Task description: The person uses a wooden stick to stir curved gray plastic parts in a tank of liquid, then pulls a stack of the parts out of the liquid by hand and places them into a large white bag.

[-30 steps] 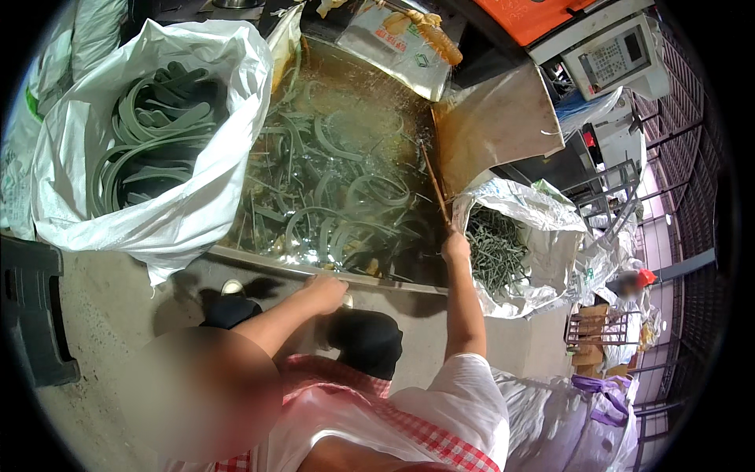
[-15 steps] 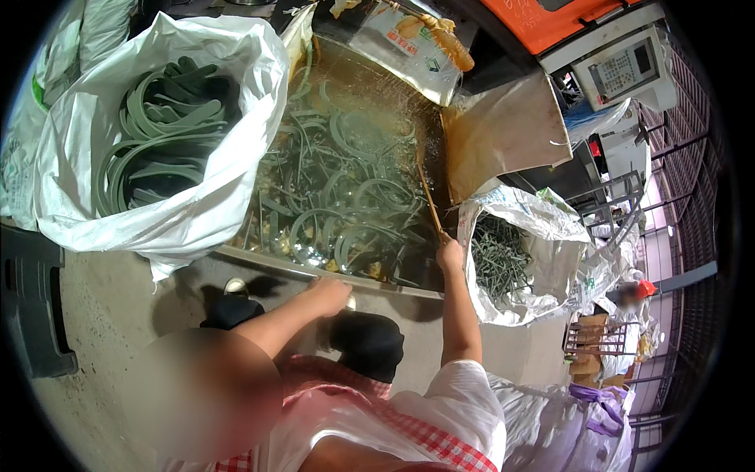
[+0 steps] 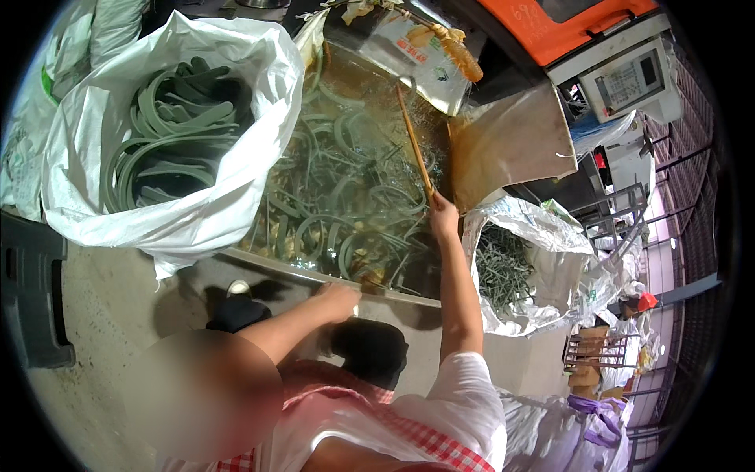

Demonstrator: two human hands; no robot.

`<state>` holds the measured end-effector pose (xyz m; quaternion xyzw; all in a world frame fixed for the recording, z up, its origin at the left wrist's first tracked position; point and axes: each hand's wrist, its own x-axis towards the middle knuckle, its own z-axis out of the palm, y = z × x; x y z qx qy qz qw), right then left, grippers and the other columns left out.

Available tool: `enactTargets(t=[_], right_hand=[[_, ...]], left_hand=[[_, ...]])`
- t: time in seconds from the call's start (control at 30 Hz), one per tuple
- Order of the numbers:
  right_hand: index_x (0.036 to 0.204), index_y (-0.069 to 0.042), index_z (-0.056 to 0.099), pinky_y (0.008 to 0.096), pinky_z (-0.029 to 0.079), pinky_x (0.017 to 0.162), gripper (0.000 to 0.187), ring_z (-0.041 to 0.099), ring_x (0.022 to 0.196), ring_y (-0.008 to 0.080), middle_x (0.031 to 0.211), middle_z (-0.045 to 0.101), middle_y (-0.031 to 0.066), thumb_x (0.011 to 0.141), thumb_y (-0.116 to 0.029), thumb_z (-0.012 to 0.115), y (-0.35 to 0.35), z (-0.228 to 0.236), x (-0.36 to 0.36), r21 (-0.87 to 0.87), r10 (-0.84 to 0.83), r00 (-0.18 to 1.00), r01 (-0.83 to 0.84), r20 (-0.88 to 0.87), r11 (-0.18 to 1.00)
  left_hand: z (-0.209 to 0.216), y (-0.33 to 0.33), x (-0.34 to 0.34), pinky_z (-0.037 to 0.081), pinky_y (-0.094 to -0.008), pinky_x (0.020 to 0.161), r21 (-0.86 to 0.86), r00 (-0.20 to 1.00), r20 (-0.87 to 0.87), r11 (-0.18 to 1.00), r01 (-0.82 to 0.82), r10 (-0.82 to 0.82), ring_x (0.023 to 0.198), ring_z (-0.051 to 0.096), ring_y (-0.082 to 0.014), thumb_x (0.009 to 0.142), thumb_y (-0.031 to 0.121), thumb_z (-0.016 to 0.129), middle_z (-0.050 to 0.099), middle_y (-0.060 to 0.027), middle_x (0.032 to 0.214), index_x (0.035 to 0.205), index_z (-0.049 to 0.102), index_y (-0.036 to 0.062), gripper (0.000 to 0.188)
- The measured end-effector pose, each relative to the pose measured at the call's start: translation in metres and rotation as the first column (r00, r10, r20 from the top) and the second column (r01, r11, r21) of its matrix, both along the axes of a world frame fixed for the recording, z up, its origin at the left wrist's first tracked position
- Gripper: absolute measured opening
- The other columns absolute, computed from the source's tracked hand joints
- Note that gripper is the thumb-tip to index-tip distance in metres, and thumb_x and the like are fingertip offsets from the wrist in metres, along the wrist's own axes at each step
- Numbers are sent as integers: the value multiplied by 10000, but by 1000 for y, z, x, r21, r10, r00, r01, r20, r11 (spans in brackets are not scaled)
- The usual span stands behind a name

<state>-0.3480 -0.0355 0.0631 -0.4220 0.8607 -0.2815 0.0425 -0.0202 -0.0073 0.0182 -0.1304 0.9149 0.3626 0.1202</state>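
Note:
My right hand [image 3: 443, 216] is closed round the lower end of a thin wooden stick [image 3: 415, 145]. The stick slants up over a wide tank [image 3: 421, 298] of cloudy, bubbling water, its far end close to the tank's back wall. Green flat curved strips [image 3: 346, 189] lie in the water, many bent into loops, with narrow green pieces among them. At the tank's near edge my left hand [image 3: 340, 301] is closed with its fingers curled against the rim; the fingertips are partly hidden.
A white woven sack [image 3: 259, 149] of green curved strips stands left of the tank. To the right is another open sack [image 3: 562, 267] holding thin green scraps. A stained board [image 3: 511, 145] rises at the tank's right side, before an orange machine [image 3: 527, 31]. A dark plastic stool [image 3: 33, 291] stands far left.
My right hand has moved up and slightly left, swinging the stick's far end toward the tank's back. The water is stirred and some strips have shifted. My left hand stays at the rim.

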Motion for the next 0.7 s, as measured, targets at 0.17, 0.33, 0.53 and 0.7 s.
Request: enactTargets(t=[0.17,0.33,0.53,0.7], right_hand=[[1133,-103,600,433,477,755,302,614,911,357,922,644,183,927,-236,423,-82,53,56,346,134,951,-31,-278,938],[1115,-83,578,435,486,775,329,603,928,358,990,628,191,945,-236,342,-136,51,100,589,324,888,-76,-328,805],[1130,-77,561,427,489,789,311,602,930,357,971,630,191,934,-210,359,-147,33,109,625,415,851,-139,-321,768],[1219,-242,528,429,486,801,428,601,948,331,1007,619,185,836,-70,448,-110,79,116,643,380,870,-99,-314,759]], left_hand=[[3,-2,4,472,-449,796,-9,999,-23,1000,-29,29,955,589,-337,765,165,598,611,-171,998,1037,563,26,307],[1,-6,5,487,-436,774,-55,999,50,998,2,1,908,613,-335,741,85,570,630,-171,956,1023,584,45,284],[12,-5,3,491,-437,766,15,997,20,998,-68,68,880,621,-343,739,91,587,641,-166,926,1027,587,49,290],[2,-6,1,475,-450,790,4,998,-20,998,-55,56,934,599,-339,782,180,577,623,-172,977,1030,572,43,284]])
